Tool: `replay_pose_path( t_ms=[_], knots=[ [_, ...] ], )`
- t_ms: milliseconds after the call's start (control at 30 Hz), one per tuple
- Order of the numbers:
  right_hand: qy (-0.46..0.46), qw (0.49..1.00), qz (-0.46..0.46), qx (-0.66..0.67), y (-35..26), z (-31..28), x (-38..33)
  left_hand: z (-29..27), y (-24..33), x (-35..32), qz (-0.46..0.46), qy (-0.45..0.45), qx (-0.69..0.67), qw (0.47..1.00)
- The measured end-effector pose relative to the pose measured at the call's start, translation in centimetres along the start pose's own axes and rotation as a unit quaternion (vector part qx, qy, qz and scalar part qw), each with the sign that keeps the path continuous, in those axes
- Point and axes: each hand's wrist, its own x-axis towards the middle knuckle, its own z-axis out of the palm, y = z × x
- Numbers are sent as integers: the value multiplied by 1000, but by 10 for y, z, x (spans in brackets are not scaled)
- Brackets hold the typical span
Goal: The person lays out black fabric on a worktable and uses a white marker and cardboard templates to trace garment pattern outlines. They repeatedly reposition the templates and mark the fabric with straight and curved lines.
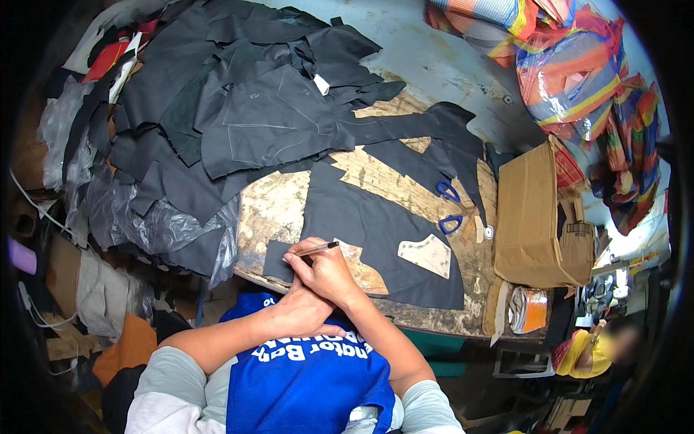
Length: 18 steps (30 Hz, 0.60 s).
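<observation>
Blue cloth (311,387) with white lettering covers the person's front, pale sleeves (170,383) either side. Right hand (318,269) pinches a pen (318,249) between thumb and fingers, pen lying slantwise, left end at a dark scrap (276,262) by the table's near edge; can't tell if it touches. Hand hides whether the scrap joins the dark sheet (361,210). Left hand (303,312) crosses under the right wrist, against it; fingers partly hidden, can't tell how they are set.

Just right of the pen hand, a tan template (367,275) lies on the dark sheet. Pale template (426,254) farther right, same sheet. Scissors (450,224), blue handles, lie beyond it at the sheet's right edge, white disc (489,232) near them. All on a worn wood table (271,206).

Big pile of dark pieces (217,94) at far left of table, some with pale drawn lines; clear plastic (163,228) under its near side. Cardboard box (528,217) at table's right, checked bags (567,79) beyond. Another person (582,354) in yellow at lower right, well apart from the hands
</observation>
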Motion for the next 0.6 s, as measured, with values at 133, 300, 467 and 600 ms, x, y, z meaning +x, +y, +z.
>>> replay_pose_path(
  t_ms=[133, 300, 467, 600],
  knots=[
    [47, 996, 67, -45, -2, -10, 3, -5, 2, 1, -11, -26, -8, 1000],
    [50, 986, 146, 56, 1, -29, 0, -8, 5, 3, -38, -49, -5, 998],
    [11, 997, 69, 46, 0, 0, 0, -5, 3, 1, -15, -32, 46, 998],
    [31, 996, 78, 1, 1, -1, 2, -7, 3, 1, -18, -40, 40, 998]
  ],
)
